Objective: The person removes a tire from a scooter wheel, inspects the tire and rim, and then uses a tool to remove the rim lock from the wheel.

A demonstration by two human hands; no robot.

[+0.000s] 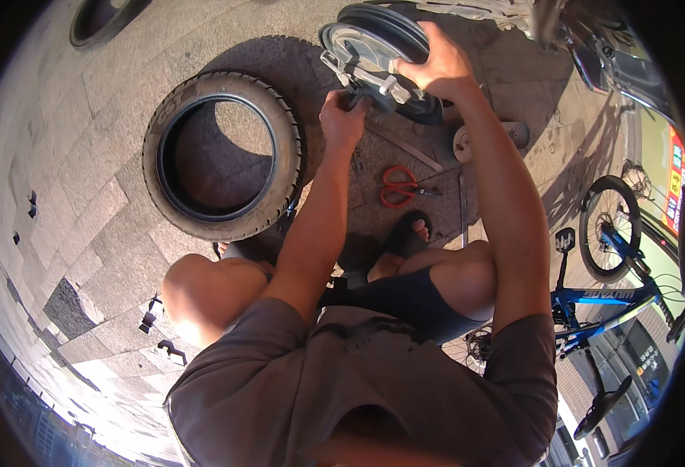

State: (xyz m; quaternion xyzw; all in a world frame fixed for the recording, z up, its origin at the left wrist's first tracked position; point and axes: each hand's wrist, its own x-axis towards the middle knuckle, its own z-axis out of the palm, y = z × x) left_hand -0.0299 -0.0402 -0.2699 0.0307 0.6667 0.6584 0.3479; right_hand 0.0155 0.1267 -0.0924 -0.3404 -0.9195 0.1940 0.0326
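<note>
A wheel (358, 48) with a grey hub face and a black rim is held tilted at the top of the view. My right hand (440, 70) grips its right side, thumb over the metal part at the hub and fingers toward the rim. Below the wheel's lower left, my left hand (344, 118) is closed, fingertips pinched at a dark bit beside the metal bracket; what they hold is hidden. To the left of this hand a black knobbly tyre (286, 148) lies flat on the paving, its inside bare of any wheel.
Red-handled scissors (414, 187) and a flat metal bar (412, 149) lie on the paving before my feet. A grey cylinder (514, 135) lies partly behind my right forearm. At far right is a blue bicycle (601, 296); another tyre (83, 37) lies at upper left.
</note>
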